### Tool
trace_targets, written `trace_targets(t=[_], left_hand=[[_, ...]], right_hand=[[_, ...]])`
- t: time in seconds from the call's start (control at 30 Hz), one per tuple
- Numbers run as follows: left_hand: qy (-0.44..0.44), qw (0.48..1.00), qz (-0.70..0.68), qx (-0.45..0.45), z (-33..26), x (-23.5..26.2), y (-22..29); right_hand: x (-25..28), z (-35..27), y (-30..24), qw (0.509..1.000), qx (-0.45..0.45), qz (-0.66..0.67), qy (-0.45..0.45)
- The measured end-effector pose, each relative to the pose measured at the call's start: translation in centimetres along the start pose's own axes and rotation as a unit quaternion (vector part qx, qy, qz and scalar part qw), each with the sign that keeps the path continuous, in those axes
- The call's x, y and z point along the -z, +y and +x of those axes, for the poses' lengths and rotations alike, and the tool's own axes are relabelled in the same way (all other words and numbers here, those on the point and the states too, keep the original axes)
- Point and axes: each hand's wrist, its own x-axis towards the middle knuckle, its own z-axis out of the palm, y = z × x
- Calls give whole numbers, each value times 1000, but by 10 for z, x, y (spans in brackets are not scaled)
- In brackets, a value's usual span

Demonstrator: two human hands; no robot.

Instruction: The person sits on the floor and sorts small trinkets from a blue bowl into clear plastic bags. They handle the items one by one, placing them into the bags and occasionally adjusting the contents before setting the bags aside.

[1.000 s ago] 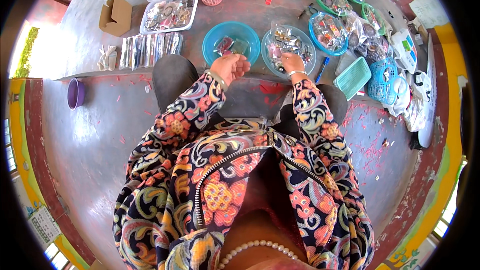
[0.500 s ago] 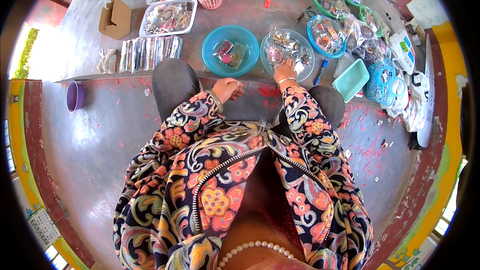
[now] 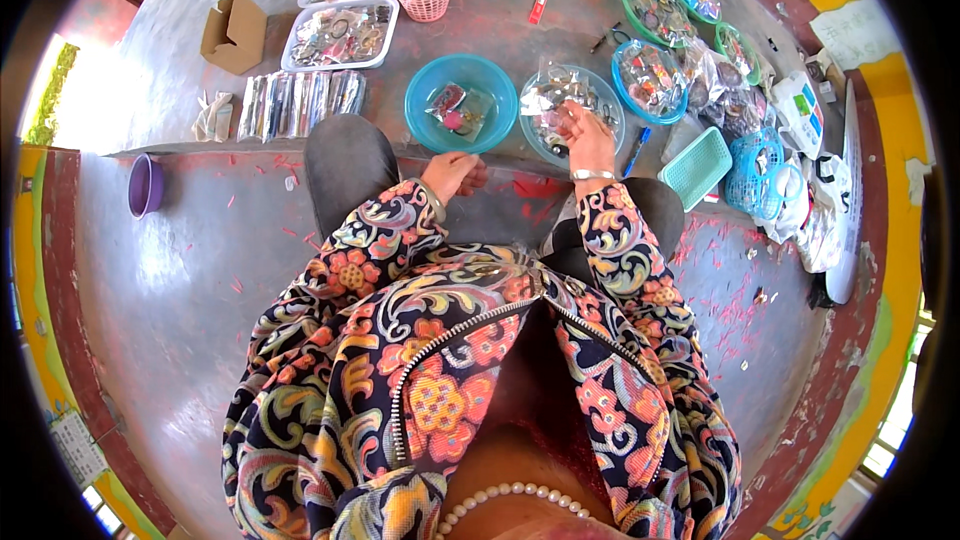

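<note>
Over the clear round bowl (image 3: 551, 152) is my right hand (image 3: 590, 143), a bracelet at its wrist. Its fingers are bent together at the small clear packets (image 3: 545, 100) in that bowl; whatever they pinch is too small to make out. My left hand (image 3: 455, 175) hovers in front of the blue basin (image 3: 415, 125), loosely curled, with nothing visible in it. A few packets (image 3: 460, 110) with small coloured items lie at the bottom of the blue basin.
White trays (image 3: 290, 55), a pink basket (image 3: 426, 5) and a cardboard box (image 3: 233, 35) stand at the back left. Flat packets (image 3: 300, 107) lie in a row. On the right are a blue-rimmed bowl (image 3: 618, 85), a blue pen (image 3: 637, 151), a green tray (image 3: 697, 168) and a blue basket (image 3: 758, 175).
My right hand has drawn back and slightly right within the clear bowl, and its fingers have bent together. The left hand stays nearly where it was.
</note>
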Motion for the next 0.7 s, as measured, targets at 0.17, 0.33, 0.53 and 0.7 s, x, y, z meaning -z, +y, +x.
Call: trace_targets(t=[0.17,0.33,0.53,0.7], left_hand=[[-62,982,-178,-26,-7,-9,17],[-67,973,-214,-57,-12,-6,20],[-2,968,-243,-54,-11,-6,21],[-49,984,-152,-77,-4,-8,13]], right_hand=[[5,-32,11,965,-120,177,-153],[-4,-49,36,957,-172,118,-204],[-4,-49,40,980,-116,38,-160],[-4,-44,34,974,-183,24,-129]])
